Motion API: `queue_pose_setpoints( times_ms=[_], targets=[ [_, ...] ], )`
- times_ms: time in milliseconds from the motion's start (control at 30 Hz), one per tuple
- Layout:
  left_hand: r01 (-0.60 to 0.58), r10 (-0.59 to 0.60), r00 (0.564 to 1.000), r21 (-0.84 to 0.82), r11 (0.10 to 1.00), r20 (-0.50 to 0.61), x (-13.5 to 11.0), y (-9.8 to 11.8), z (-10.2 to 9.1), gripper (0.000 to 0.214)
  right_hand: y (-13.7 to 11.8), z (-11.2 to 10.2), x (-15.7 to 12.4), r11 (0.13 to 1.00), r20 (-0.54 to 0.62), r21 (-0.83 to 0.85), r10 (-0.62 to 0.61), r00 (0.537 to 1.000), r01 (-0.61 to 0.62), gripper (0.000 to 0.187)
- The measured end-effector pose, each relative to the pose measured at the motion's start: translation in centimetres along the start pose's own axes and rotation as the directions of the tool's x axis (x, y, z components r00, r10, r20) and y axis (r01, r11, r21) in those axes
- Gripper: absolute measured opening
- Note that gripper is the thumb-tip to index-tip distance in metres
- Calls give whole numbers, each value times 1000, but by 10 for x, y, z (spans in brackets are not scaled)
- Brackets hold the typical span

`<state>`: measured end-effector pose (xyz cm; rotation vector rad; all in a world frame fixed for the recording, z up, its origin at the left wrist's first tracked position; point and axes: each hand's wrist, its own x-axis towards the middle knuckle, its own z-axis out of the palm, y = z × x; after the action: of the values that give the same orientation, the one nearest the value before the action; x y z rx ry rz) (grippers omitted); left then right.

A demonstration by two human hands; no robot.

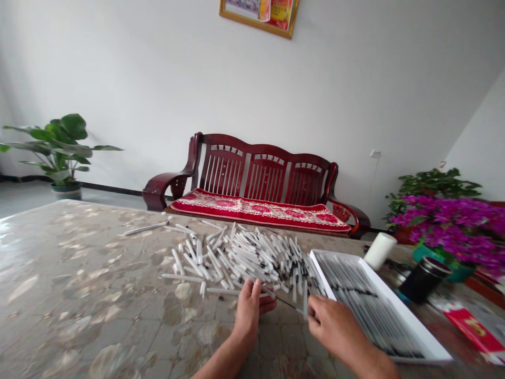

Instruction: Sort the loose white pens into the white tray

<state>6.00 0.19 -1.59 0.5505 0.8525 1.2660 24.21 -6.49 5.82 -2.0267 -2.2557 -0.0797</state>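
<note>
While the left hand (250, 302) pinches a pale barrel (269, 291) and the right hand (329, 318) curls round the other end of a thin dark rod (290, 306) running between them, alignment looks like the weak point. Rod slants, unsupported mid-span; an uneven push or pull could bow it or pop it loose. Can't tell whether it sits inside the barrel. Right fingertips are hidden, so grip quality there is unknown. Both grips narrow, neither hand spread.

Second risk: clutter. Pile of loose pens (252, 252) lies just beyond the left hand, reaching toward the far edge of the table (98, 295). Knuckles catching it could scatter parts. Stray pens (145, 229) lie near that far edge; a shove could send them over.

Third: right forearm overlaps the left wall of the white tray (406, 309) in view; contact unclear. A bump might skew the packed rows (379, 318). White cylinder (381, 251) sits by the tray's far right corner, black cup (423, 280) near its right wall; a sliding tray could tip either.
</note>
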Motion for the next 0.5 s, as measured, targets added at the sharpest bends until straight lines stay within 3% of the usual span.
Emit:
queue_pose_setpoints(
  times_ms=[100,167,233,300,367,400,433,500],
  targets=[
    [60,-57,997,-46,997,51,-2,2,3,32,-6,-1,9,982,-90,185,-20,996,36,15],
    [112,-105,990,-83,990,91,-4,4,6,24,-12,6,18,916,-120,399,-2,993,50,12],
    [176,-160,979,-125,976,128,-7,5,7,18,-18,19,28,778,-110,628,50,993,31,13],
    [221,-196,969,-175,960,147,-8,7,8,14,-20,34,39,579,-45,815,109,993,-26,22],
    [224,-198,971,-225,948,132,-8,8,7,12,-17,45,49,400,25,912,157,987,-87,34],
    [216,-194,975,-246,945,111,-6,10,6,10,-13,49,53,364,38,925,191,981,-107,37],
    [206,-190,978,-262,943,85,-4,11,5,9,-9,52,57,381,27,917,234,972,-117,37],
    [183,-183,983,-283,941,30,1,14,4,7,0,54,62,548,-61,828,297,953,-118,27]
  ],
)
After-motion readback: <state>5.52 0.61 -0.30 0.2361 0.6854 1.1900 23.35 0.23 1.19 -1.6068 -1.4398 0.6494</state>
